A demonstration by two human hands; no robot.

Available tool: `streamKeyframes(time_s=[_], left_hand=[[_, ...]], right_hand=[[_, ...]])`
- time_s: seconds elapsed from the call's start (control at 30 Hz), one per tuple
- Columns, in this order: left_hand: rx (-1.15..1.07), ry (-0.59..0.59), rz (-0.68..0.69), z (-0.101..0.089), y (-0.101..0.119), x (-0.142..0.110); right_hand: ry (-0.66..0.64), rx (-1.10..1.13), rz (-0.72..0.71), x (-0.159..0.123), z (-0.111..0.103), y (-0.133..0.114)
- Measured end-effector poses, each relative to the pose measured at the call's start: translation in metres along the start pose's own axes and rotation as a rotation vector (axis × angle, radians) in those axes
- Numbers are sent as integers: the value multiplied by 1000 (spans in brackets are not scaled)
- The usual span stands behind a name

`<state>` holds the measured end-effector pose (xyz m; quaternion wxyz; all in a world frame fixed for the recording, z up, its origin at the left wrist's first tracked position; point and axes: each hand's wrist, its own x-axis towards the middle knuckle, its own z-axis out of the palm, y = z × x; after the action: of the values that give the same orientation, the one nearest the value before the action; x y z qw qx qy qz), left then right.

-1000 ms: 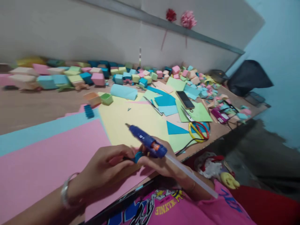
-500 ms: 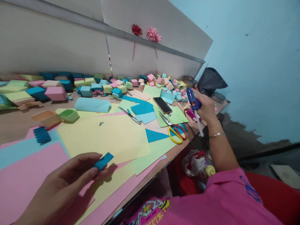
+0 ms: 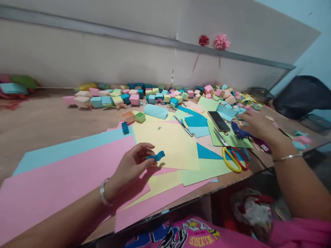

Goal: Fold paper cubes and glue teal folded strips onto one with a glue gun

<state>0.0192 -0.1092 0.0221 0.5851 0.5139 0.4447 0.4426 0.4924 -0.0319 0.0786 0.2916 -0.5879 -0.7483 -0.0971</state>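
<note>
Between the thumb and fingers of my left hand (image 3: 138, 158) is a folded strip of blue paper (image 3: 158, 156), held just above the pale yellow sheet (image 3: 168, 141). My right hand (image 3: 254, 125), blurred by motion, is low over the right side of the table, around a blue glue gun (image 3: 239, 131); its fingers are partly hidden. Scissors with yellow and red handles (image 3: 231, 156) lie just in front of the gun. A pleated blue paper piece (image 3: 125, 128) rests beyond my left hand, near orange (image 3: 128, 117) and green (image 3: 140, 117) open paper boxes.
Many small coloured paper boxes (image 3: 134, 100) line the wall. A phone (image 3: 218, 121), a craft knife or slim blade (image 3: 183, 126) and blue offcuts (image 3: 196, 120) lie mid-table. A magenta object (image 3: 262, 144) and a dark cord (image 3: 261, 162) are by my right hand.
My view has swung left. My right hand has lowered the glue gun from the table's right edge towards the scissors. My left hand still holds the blue strip, which now looks bent.
</note>
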Motion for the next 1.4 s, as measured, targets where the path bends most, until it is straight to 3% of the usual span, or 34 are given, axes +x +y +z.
streamKeyframes(time_s=[0.07, 0.2, 0.27, 0.37, 0.53, 0.67, 0.93, 1.1, 1.27, 1.4], left_hand=[[15, -4, 13, 0, 1, -1], [49, -18, 38, -2, 0, 0], [46, -21, 49, -4, 0, 1], [26, -30, 40, -7, 1, 2], [-44, -35, -25, -10, 5, 5], [-21, -11, -55, -11, 3, 7], [91, 106, 29, -12, -5, 8], [172, 149, 13, -7, -1, 4], [183, 169, -45, -6, 0, 3], [202, 223, -7, -6, -4, 3]], right_hand=[[-219, 62, -157, 3, 6, -60], [-389, 528, -153, 0, 39, -182], [-500, 688, -138, -2, 61, -224], [-639, 840, -77, -4, 90, -257], [-778, 1002, 162, -11, 116, -270], [-762, 1117, 257, -22, 125, -274], [-514, 1197, 276, -37, 141, -282], [-350, 1110, 257, -42, 146, -282], [-301, 995, 221, -45, 142, -285], [-275, 945, 146, -47, 140, -288]])
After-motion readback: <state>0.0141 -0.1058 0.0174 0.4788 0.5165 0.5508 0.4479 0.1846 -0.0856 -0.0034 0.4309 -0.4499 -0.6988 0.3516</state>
